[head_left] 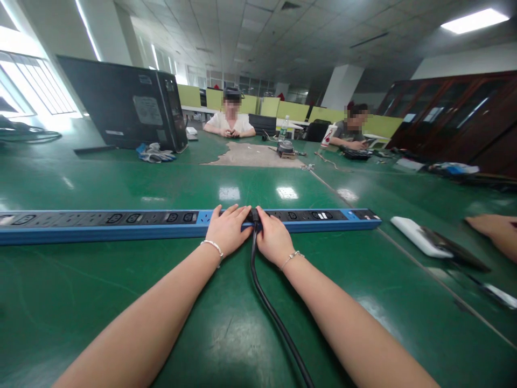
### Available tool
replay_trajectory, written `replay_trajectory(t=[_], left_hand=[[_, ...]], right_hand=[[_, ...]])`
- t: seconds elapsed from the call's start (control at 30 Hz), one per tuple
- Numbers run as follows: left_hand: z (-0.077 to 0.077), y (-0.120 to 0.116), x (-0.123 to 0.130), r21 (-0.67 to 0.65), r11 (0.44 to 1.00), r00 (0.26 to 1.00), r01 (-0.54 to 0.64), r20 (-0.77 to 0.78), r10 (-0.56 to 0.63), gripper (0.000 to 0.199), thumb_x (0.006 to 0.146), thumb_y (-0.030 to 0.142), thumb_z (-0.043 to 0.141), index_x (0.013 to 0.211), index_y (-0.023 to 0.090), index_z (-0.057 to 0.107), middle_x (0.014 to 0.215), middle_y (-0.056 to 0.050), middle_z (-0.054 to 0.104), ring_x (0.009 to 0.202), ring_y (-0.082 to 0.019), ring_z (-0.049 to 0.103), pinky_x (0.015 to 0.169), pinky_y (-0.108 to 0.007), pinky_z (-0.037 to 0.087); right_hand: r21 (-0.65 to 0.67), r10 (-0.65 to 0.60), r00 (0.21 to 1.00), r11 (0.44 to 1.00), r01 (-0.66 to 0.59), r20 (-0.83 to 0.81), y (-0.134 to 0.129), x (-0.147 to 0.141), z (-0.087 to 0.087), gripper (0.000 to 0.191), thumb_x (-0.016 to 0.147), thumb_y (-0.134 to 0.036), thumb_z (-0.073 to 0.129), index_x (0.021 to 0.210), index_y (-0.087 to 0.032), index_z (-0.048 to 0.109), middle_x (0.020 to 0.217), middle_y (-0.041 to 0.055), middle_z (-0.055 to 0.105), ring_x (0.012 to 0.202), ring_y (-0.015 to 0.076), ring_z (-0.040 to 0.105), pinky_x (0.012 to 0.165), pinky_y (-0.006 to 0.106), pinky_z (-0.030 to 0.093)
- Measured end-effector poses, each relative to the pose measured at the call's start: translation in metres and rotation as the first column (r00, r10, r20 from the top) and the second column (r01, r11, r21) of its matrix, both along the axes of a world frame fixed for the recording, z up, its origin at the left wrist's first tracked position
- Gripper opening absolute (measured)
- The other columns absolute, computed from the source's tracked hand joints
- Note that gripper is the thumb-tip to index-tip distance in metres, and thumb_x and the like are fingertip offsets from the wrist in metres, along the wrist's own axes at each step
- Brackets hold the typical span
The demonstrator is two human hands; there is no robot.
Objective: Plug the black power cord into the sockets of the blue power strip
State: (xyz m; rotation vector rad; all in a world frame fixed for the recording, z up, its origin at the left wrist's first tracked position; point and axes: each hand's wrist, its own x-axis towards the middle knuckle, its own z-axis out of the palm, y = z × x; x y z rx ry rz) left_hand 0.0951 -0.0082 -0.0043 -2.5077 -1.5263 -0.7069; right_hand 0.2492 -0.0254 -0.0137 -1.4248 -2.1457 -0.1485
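A long blue power strip (121, 233) with black socket panels lies across the green table. My left hand (228, 229) rests on top of it, fingers spread toward its far edge and thumb pointing at a black plug (254, 215). That plug stands at the strip's sockets between my two hands. My right hand (275, 237) is closed on the plug from the right side. How deep the plug sits in the socket is hidden by my fingers. A thick black cable (271, 307) runs from the plug toward me, between my forearms.
A black computer case (121, 102) and gloves (155, 153) stand at the back left. Two people sit across the table, near a bottle (284, 129). On the right are a white device (420, 236) and another person's hand (495, 231).
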Motion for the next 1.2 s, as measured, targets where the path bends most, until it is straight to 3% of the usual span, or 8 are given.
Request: replay_trajectory(t=[0.13,0.3,0.47,0.6,0.73,0.93,1.07,1.2], left_hand=[[0.000,-0.001,0.002,0.007,1.000,1.000,0.003,0.004,-0.003,0.050,0.083,0.042,0.045,0.130,0.025,0.044,0.128,-0.004,0.056,0.126,-0.023,0.043,0.109,-0.050,0.019],[0.003,0.002,0.005,-0.012,1.000,0.997,-0.023,0.071,0.024,0.042,0.085,0.041,0.041,0.123,0.025,0.051,0.128,-0.004,0.057,0.119,-0.021,0.049,0.105,-0.045,0.028],[0.007,0.005,0.013,0.007,1.000,0.993,-0.004,0.115,0.003,0.044,0.085,0.030,0.045,0.129,0.028,0.044,0.116,-0.003,0.064,0.105,-0.018,0.058,0.097,-0.038,0.037],[0.004,0.009,0.019,-0.012,0.999,0.991,0.044,0.125,-0.042,0.034,0.084,0.020,0.043,0.115,0.027,0.054,0.108,-0.002,0.067,0.096,-0.016,0.061,0.087,-0.031,0.044],[-0.001,0.012,0.021,0.033,0.998,0.985,0.056,0.159,-0.061,0.035,0.084,0.015,0.040,0.115,0.022,0.055,0.105,-0.005,0.066,0.094,-0.017,0.061,0.088,-0.032,0.045],[0.019,0.006,0.028,0.161,0.987,0.863,0.015,0.497,-0.095,0.034,0.085,0.018,0.044,0.118,0.020,0.052,0.112,-0.006,0.063,0.100,-0.015,0.058,0.091,-0.028,0.045],[0.032,0.008,0.006,0.129,0.992,0.887,0.014,0.456,-0.072,0.033,0.085,0.023,0.045,0.116,0.022,0.054,0.110,-0.006,0.064,0.099,-0.016,0.059,0.089,-0.030,0.045],[0.034,0.016,-0.054,-0.038,0.993,0.892,-0.114,0.435,0.119,0.038,0.084,0.033,0.046,0.118,0.022,0.055,0.106,-0.005,0.067,0.094,-0.019,0.062,0.085,-0.031,0.047]], right_hand=[[-0.004,0.002,1.000,1.000,-0.002,-0.007,-0.001,0.000,-0.004,0.062,0.074,-0.010,0.042,0.136,-0.005,0.034,0.126,0.0156,0.055,0.114,0.0192,0.052,0.105,0.037,0.033],[0.014,-0.003,0.998,1.000,0.004,-0.063,0.001,0.000,-0.007,0.060,0.075,-0.011,0.042,0.134,-0.008,0.038,0.130,0.0124,0.052,0.120,0.0180,0.047,0.105,0.035,0.032],[0.026,-0.129,0.991,0.991,0.129,-0.023,0.005,-0.001,-0.009,0.056,0.075,-0.013,0.045,0.130,-0.009,0.044,0.132,0.0116,0.051,0.128,0.0213,0.037,0.107,0.037,0.026],[0.004,-0.166,0.985,0.986,0.166,0.039,0.006,-0.004,-0.011,0.054,0.077,-0.018,0.045,0.130,-0.010,0.044,0.139,0.0100,0.044,0.130,0.0218,0.033,0.108,0.039,0.021],[-0.006,-0.175,0.982,0.984,0.176,0.069,0.004,-0.005,-0.010,0.054,0.078,-0.019,0.043,0.131,-0.010,0.044,0.140,0.0088,0.043,0.130,0.0218,0.032,0.108,0.038,0.019],[-0.041,-0.179,0.978,0.982,0.184,0.109,0.003,-0.006,-0.006,0.056,0.077,-0.018,0.043,0.133,-0.010,0.042,0.141,0.0089,0.040,0.131,0.0218,0.030,0.108,0.039,0.018],[-0.041,-0.172,0.978,0.983,0.178,0.119,0.003,-0.004,-0.006,0.059,0.076,-0.018,0.044,0.134,-0.010,0.040,0.142,0.0085,0.039,0.132,0.0209,0.029,0.108,0.038,0.017],[-0.034,-0.161,0.981,0.986,0.165,0.112,0.003,-0.003,-0.008,0.060,0.075,-0.018,0.045,0.134,-0.011,0.040,0.142,0.0085,0.039,0.132,0.0207,0.029,0.108,0.037,0.018]])
